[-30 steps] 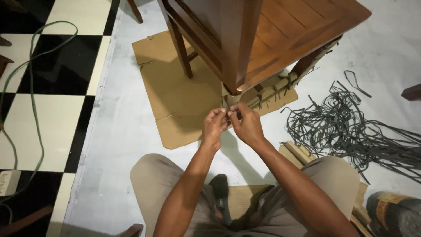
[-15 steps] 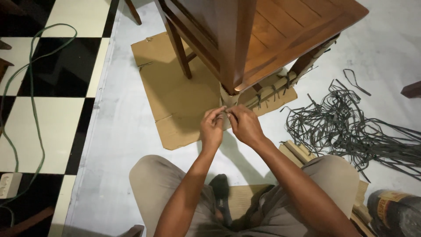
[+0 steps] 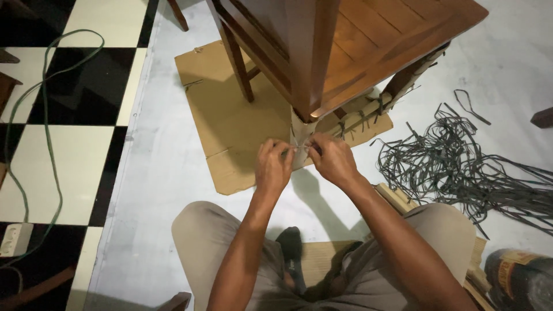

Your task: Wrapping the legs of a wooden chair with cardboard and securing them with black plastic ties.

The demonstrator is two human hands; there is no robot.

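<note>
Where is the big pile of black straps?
In the head view, the pile of black straps lies on the pale floor at the right, beside the wooden table and just beyond the person's right knee.

Pale grey concrete floor (image 3: 161,173) carries everything. Flat brown cardboard sheet (image 3: 230,121) lies on it; dark wooden furniture legs (image 3: 239,69) stand on cardboard. Right of cardboard: loose tangle of dark grey strapping bands (image 3: 461,167). Left of cardboard: black-and-cream checkered tile strip (image 3: 69,115), thin green cable (image 3: 49,144) snaking over it, white socket block (image 3: 12,239) at cable's near end.
</note>
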